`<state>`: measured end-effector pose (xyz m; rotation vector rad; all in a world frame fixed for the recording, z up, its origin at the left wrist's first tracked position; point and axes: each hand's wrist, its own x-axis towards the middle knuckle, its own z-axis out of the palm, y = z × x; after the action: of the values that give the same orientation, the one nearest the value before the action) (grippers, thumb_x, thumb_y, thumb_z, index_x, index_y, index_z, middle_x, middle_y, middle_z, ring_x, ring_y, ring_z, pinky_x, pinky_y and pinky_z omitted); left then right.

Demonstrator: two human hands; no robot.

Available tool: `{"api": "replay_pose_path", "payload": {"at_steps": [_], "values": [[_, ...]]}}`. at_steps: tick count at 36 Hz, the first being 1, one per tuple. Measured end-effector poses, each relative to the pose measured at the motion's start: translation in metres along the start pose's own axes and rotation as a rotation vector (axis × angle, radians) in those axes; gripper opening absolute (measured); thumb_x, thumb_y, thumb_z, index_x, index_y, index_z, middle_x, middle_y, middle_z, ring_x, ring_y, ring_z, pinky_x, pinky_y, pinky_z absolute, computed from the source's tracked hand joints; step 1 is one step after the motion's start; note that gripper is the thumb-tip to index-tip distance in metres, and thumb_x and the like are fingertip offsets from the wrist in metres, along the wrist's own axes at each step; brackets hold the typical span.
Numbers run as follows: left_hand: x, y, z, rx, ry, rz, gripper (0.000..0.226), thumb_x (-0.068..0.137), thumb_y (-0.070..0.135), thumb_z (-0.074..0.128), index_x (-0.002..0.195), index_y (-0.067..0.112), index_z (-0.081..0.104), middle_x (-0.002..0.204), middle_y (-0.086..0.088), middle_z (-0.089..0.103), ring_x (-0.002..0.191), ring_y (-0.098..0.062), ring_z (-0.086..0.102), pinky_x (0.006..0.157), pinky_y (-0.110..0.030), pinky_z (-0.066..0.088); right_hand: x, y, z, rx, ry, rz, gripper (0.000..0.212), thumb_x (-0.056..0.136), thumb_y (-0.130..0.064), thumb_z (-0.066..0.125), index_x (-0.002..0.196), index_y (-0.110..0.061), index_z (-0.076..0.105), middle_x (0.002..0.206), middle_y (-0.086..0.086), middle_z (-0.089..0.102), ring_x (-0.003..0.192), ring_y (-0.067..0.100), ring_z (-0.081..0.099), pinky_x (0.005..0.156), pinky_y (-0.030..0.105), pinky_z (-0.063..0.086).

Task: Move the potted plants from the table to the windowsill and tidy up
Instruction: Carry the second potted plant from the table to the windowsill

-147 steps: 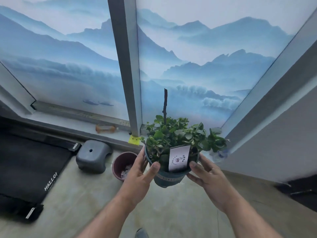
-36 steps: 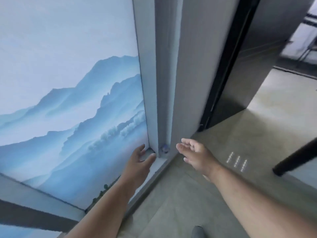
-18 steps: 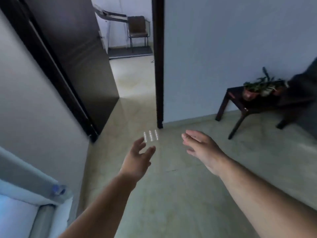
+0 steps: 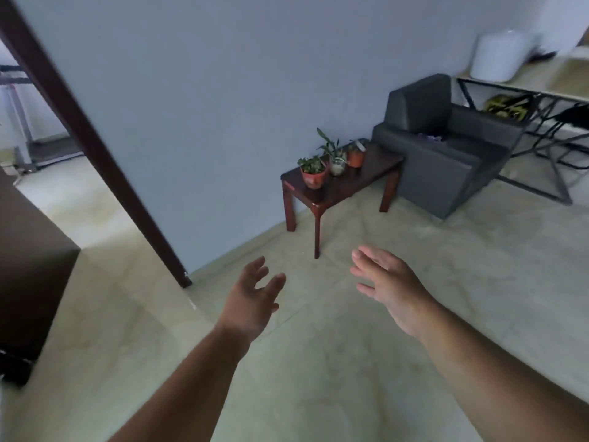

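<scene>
Terracotta pot (image 4: 313, 178) and two more potted plants crowd the dark tabletop (image 4: 366, 177) at 1 o'clock, well apart from both hands. Left hand (image 4: 255, 298) and right hand (image 4: 387, 283): grip spread, empty. Risk: lifting one pot may tip its neighbours, since they stand so close together.

Single head view, wide-angle, tilted, looks forward and down across floor (image 4: 350, 362); both empty hands near, low centre; table (image 4: 366, 178) with plants well ahead by wall.
</scene>
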<state>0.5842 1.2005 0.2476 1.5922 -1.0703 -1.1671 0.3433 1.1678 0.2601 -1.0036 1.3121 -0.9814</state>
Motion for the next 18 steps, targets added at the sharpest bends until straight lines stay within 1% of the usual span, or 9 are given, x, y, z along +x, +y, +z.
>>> {"api": "replay_pose_path", "payload": {"at_steps": [3, 10, 15, 18], "values": [[0.03, 0.009, 0.021, 0.024, -0.025, 0.011, 0.062, 0.092, 0.04, 0.068, 0.148, 0.03, 0.042, 0.146, 0.001, 0.053, 0.107, -0.013, 0.068, 0.091, -0.043, 0.06, 0.022, -0.001, -0.02, 0.023, 0.042, 0.009, 0.062, 0.096, -0.04, 0.066, 0.149, -0.014, 0.047, 0.145, 0.002, 0.057, 0.129, 0.017, 0.059, 0.109, 0.045, 0.049], [0.138, 0.032, 0.056, -0.005, -0.066, 0.018, 0.06, 0.093, 0.038, 0.068, 0.147, 0.029, 0.043, 0.146, -0.001, 0.053, 0.109, -0.017, 0.068, 0.092, -0.044, 0.06, 0.106, -0.023, -0.05, 0.011, 0.122, -0.005, 0.064, 0.098, -0.04, 0.063, 0.151, -0.01, 0.044, 0.143, 0.005, 0.058, 0.129, 0.02, 0.06, 0.111, 0.047, 0.048], [0.215, 0.056, 0.078, -0.054, -0.086, 0.007, 0.056, 0.095, 0.036, 0.067, 0.145, 0.029, 0.044, 0.146, -0.001, 0.052, 0.114, -0.021, 0.065, 0.094, -0.044, 0.059, 0.174, -0.047, -0.069, -0.028, 0.189, -0.002, 0.065, 0.097, -0.043, 0.064, 0.151, -0.012, 0.044, 0.144, 0.004, 0.058, 0.127, 0.018, 0.061, 0.109, 0.045, 0.05], [0.251, 0.072, 0.095, -0.062, -0.116, 0.015, 0.059, 0.095, 0.034, 0.067, 0.148, 0.026, 0.042, 0.146, -0.002, 0.052, 0.115, -0.021, 0.064, 0.093, -0.042, 0.059, 0.205, -0.056, -0.082, -0.045, 0.214, -0.004, 0.069, 0.095, -0.048, 0.064, 0.151, -0.012, 0.045, 0.142, 0.002, 0.059, 0.125, 0.016, 0.062, 0.107, 0.044, 0.052]]}}
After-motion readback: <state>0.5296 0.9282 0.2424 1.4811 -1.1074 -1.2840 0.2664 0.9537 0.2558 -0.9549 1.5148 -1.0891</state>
